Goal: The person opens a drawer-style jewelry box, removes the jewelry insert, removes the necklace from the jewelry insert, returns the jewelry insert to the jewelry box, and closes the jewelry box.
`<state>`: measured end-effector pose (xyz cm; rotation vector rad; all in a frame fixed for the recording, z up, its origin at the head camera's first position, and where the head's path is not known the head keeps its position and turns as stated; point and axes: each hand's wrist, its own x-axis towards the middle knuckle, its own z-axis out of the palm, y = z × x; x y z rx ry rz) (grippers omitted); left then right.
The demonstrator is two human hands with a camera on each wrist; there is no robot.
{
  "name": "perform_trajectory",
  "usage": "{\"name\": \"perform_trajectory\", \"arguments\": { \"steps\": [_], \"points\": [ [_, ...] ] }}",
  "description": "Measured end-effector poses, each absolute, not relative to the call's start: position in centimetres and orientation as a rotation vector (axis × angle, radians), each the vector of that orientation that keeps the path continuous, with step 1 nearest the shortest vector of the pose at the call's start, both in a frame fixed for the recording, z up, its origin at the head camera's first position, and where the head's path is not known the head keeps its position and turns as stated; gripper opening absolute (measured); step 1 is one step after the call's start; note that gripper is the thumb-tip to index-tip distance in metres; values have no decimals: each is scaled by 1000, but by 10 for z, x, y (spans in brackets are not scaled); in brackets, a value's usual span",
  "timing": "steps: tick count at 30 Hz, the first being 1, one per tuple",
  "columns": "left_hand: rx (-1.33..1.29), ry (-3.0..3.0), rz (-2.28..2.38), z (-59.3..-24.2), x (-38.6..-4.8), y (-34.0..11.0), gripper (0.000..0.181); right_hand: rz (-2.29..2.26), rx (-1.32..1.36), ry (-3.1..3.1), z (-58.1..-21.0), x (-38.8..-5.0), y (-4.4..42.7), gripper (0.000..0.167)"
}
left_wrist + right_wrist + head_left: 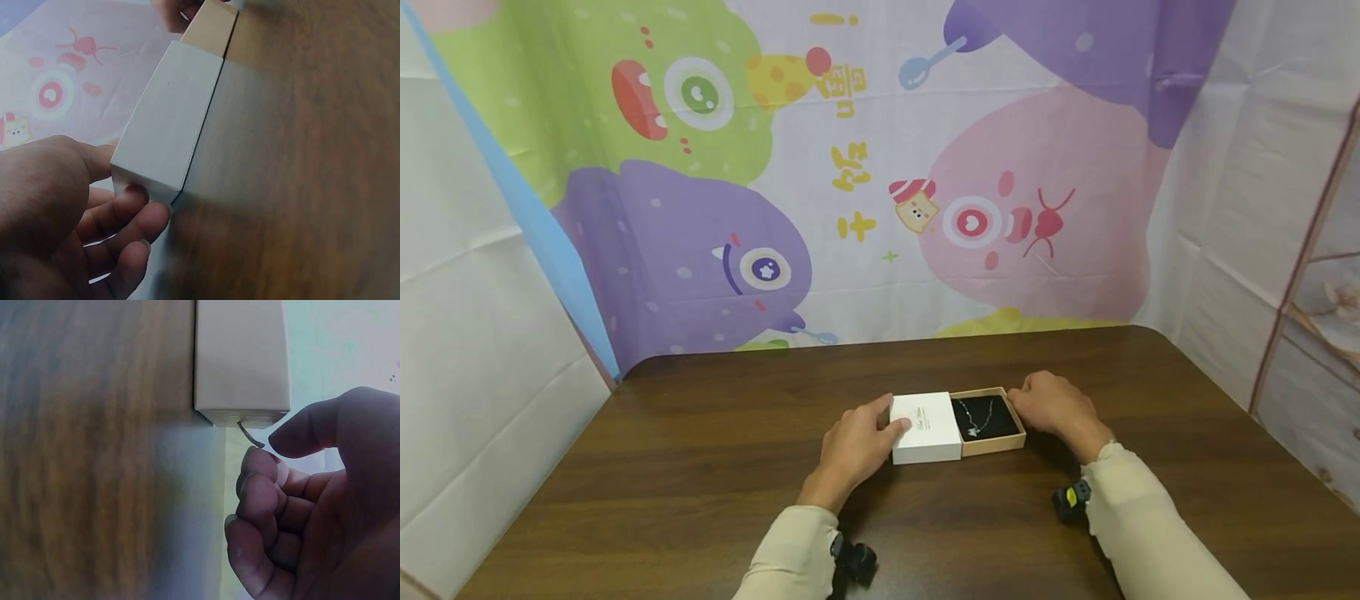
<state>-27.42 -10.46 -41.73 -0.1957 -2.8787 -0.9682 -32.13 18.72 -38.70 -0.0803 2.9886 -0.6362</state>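
A white box sleeve [927, 442] lies on the table with its tan inner tray [992, 443] slid partway out to the right. In the tray a silvery chain with a small pendant [973, 432] rests on a black pad. My left hand [853, 446] grips the sleeve's left end, thumb on top; the left wrist view shows fingertips against the end of the white sleeve [164, 119]. At the tray's right end, my right hand [1056, 408] has thumb and forefinger at the tip of a short pull tab [249, 435], pinching it, other fingers curled.
The brown wooden table [700, 467] extends around the box. Behind it hangs a cloth [865, 292] with cartoon monsters, and pale cloth walls stand at both sides. Each sleeved wrist carries a small black camera.
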Motion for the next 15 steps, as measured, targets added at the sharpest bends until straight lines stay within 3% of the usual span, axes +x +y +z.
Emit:
{"name": "perform_trajectory", "arguments": {
  "steps": [15],
  "points": [
    [-167,-2887,-970,-418,-275,-104,60,-653,-73,3018,-388,-323,187,28]
  ]
}}
